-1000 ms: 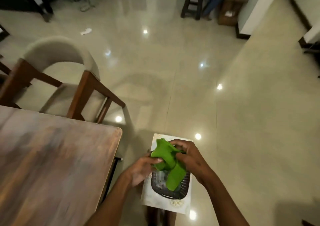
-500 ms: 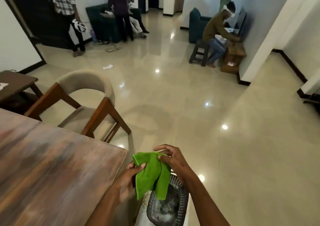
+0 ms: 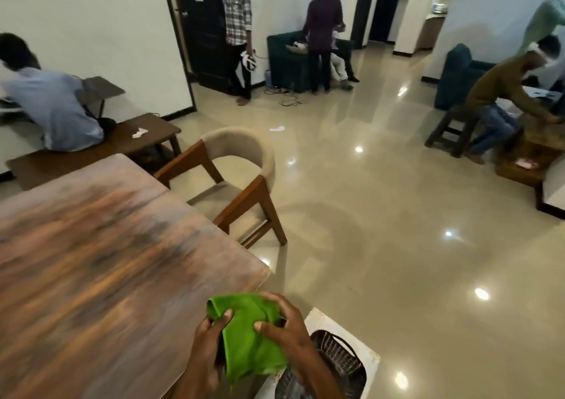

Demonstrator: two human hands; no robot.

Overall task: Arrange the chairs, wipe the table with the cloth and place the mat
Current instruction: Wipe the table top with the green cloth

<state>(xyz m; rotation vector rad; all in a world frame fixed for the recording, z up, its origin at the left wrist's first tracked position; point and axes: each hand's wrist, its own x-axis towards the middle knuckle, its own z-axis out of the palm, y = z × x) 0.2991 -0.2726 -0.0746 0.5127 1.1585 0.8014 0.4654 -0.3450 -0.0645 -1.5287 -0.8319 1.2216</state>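
Cloth (image 3: pixel 250 334) raised since a second ago: then low over the dark basket (image 3: pixel 339 356), now up at tabletop level, just off the near corner of the table (image 3: pixel 101 261). Still gripped by both hands: left hand (image 3: pixel 209 337) with thumb and fingers pinching the cloth's left edge, right hand (image 3: pixel 287 328) curled over its top right, thumb pressed into the fabric. Cloth bunched, lower half hanging free below the hands. View also lifted from the floor toward the room.

Meaning for the task, as a judgement: cloth retrieved, wiping about to begin; no mat in view, so placing it probably comes later.

Relative to the table:
- Near corner rounded, directly beside the left hand; long right edge running away toward the chair (image 3: pixel 235 184).
- Chair at the far end of that edge, seat tucked partly under, back turned to the open floor.
- Basket on its white stand below and right of the corner, close to the right forearm; likely snag point on a low swing.
- Tabletop bare in the visible part, blurred by motion.
- Glossy floor right of the table open; other people well apart, at the far walls.
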